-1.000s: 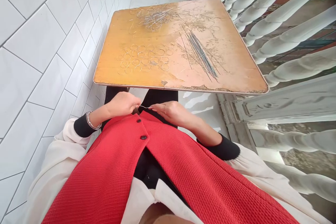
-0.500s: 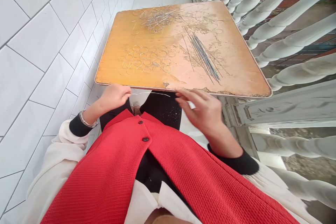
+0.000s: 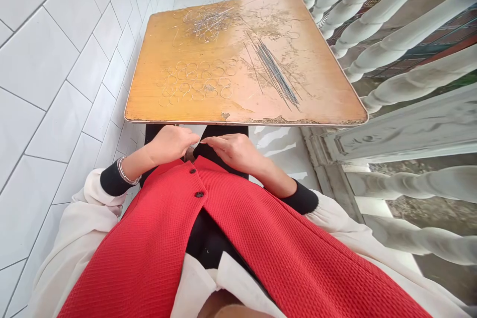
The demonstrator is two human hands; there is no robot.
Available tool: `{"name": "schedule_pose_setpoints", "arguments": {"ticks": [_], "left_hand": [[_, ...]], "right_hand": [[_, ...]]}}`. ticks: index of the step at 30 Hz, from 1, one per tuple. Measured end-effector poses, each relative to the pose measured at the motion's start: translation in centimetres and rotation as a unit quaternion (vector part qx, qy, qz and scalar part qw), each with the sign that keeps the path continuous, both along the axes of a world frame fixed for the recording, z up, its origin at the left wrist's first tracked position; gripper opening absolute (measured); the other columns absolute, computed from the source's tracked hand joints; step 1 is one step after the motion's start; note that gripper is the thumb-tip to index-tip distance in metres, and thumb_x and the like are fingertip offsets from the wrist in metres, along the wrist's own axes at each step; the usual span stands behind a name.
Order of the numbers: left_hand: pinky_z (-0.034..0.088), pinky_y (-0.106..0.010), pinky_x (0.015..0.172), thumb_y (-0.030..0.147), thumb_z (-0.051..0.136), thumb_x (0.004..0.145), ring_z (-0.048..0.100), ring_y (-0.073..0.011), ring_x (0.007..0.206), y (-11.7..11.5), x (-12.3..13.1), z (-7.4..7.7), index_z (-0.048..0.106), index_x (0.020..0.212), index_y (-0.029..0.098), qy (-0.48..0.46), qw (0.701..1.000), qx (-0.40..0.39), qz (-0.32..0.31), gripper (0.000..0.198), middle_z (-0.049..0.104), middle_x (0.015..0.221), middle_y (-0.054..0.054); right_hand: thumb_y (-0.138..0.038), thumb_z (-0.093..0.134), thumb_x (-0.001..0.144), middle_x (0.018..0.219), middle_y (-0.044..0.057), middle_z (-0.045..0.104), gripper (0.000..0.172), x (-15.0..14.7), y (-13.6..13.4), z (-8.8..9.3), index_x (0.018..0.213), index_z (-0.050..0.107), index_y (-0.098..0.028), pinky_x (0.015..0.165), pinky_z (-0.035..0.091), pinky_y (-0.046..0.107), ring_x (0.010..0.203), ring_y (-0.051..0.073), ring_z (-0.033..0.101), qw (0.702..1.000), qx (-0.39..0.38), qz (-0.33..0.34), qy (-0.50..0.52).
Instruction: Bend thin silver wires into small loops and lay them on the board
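Observation:
My left hand (image 3: pixel 172 142) and my right hand (image 3: pixel 231 151) meet over my lap, just below the near edge of the wooden table (image 3: pixel 328 104). Both are closed in a pinch on a thin wire (image 3: pixel 201 142) that spans the small gap between them. On the table lie rows of small wire rings (image 3: pixel 196 82), a bundle of straight dark wires (image 3: pixel 274 70) and a tangled heap of wire (image 3: pixel 208 22) at the far side.
A white tiled wall (image 3: pixel 55 59) runs along the left. White balusters (image 3: pixel 391 35) of a railing stand on the right. My red vest (image 3: pixel 208 243) fills the lower part of the view.
Half a second ago my right hand was open and out to the right with the wire held by the left alone. It has come back in and pinches the wire again.

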State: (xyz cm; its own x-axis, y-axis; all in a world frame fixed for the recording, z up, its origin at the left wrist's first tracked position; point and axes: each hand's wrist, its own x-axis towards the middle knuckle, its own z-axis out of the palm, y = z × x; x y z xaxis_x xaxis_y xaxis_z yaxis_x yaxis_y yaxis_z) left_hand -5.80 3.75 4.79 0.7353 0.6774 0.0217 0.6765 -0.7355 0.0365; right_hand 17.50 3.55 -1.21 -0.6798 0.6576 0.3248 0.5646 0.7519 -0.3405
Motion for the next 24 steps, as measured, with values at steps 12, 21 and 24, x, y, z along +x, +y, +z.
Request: {"name": "schedule_pose_setpoints", "arguments": {"ticks": [12,21,24], "left_hand": [[0.032,-0.026,0.058,0.017,0.046,0.094,0.062,-0.0167,0.071,1.3,-0.9,0.0,0.073,0.095,0.02,-0.01,0.999,-0.006,0.04,0.027,0.075,0.086,-0.006],[0.027,-0.031,0.056,0.012,0.044,0.089,0.055,-0.0172,0.065,2.5,-0.9,0.7,0.07,0.086,0.018,-0.021,0.995,0.034,0.091,0.027,0.069,0.077,-0.007],[0.027,-0.031,0.056,0.01,0.044,0.088,0.053,-0.0175,0.065,2.8,-0.5,0.8,0.07,0.087,0.018,-0.007,0.996,0.039,0.08,0.027,0.069,0.078,-0.007]], "right_hand": [[-0.022,0.041,0.1,0.093,0.01,0.079,0.032,0.3,0.5,0.6,0.107,0.072,-0.018,0.066,0.046,0.03,0.077,0.022,0.072,0.996,-0.051,-0.07,-0.017],[-0.029,0.041,0.101,0.089,0.01,0.078,0.033,0.5,1.6,0.9,0.107,0.073,-0.02,0.066,0.046,0.032,0.076,0.023,0.069,0.988,-0.012,-0.154,-0.02],[-0.027,0.042,0.1,0.097,0.011,0.078,0.034,-0.5,1.9,1.6,0.114,0.072,-0.019,0.071,0.049,0.034,0.084,0.025,0.071,0.99,-0.005,-0.14,-0.007]]}}
